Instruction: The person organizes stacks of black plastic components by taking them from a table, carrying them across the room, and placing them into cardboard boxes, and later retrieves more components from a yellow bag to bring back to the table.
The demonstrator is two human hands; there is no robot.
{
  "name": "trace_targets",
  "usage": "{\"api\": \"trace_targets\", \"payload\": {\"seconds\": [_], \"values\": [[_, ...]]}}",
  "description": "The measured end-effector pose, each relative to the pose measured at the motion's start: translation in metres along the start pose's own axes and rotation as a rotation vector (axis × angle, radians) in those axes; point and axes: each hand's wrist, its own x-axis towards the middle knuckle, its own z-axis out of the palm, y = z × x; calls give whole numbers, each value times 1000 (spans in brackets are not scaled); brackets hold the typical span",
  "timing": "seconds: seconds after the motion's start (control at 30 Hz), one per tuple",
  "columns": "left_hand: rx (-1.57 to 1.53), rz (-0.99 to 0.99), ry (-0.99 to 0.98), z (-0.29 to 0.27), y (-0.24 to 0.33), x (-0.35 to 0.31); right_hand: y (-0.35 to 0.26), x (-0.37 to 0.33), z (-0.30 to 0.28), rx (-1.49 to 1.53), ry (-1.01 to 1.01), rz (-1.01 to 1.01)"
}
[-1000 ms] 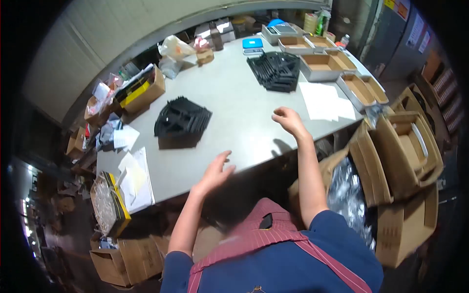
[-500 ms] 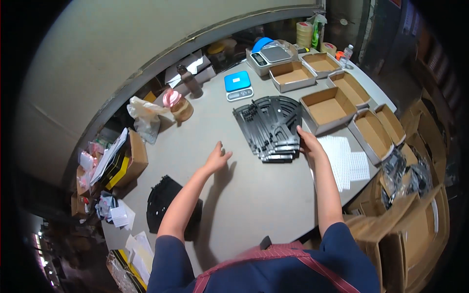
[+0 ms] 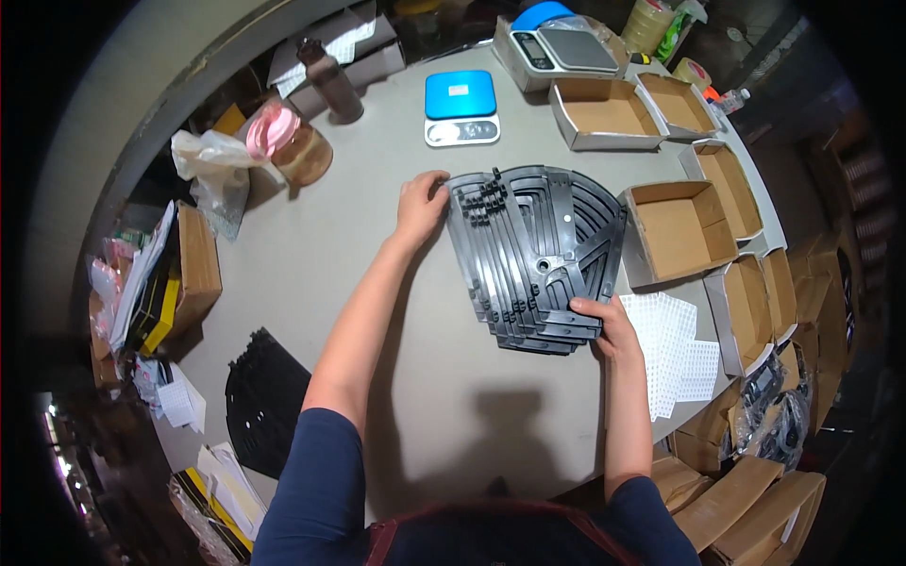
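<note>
A fanned stack of black plastic plates, wedge-shaped with curved ribs and small pegs, lies on the grey table before me. My right hand grips its near right corner, thumb on top and fingers under the edge. At the far left corner of the stack, my left hand closes its fingers against the side; the fingertips are partly hidden. Another black plastic piece or pile lies at the near left, beside my left upper arm.
Beyond the stack stands a blue-topped scale. Several open cardboard trays line the right side, with printed white sheets nearby. At the left are a pink-lidded jar, a dark bottle, a plastic bag and a box of papers.
My left hand has moved from above the bare table to the stack's left edge. My right hand has shifted its grip, its thumb now on top. The view has moved closer to the table.
</note>
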Motion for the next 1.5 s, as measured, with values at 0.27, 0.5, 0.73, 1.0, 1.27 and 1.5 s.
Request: {"api": "trace_targets", "payload": {"seconds": [0.27, 0.5, 0.73, 1.0, 1.27, 1.5], "values": [[19, 37, -70, -28, 49, -116, 30, -93, -4, 14, 89, 8], [184, 117, 44, -29, 77, -219, 51, -171, -6, 158, 114, -112], [347, -120, 249, -33, 98, -286, 86, -205, 17, 4, 176, -30], [90, -93, 265, -46, 82, -314, 128, -212, 14, -90, 129, 71], [196, -96, 254, -46, 88, -314, 100, -214, 30, -461, 293, 167], [257, -98, 265, -43, 86, -313, 131, -203, -4, -218, 185, 31]]}}
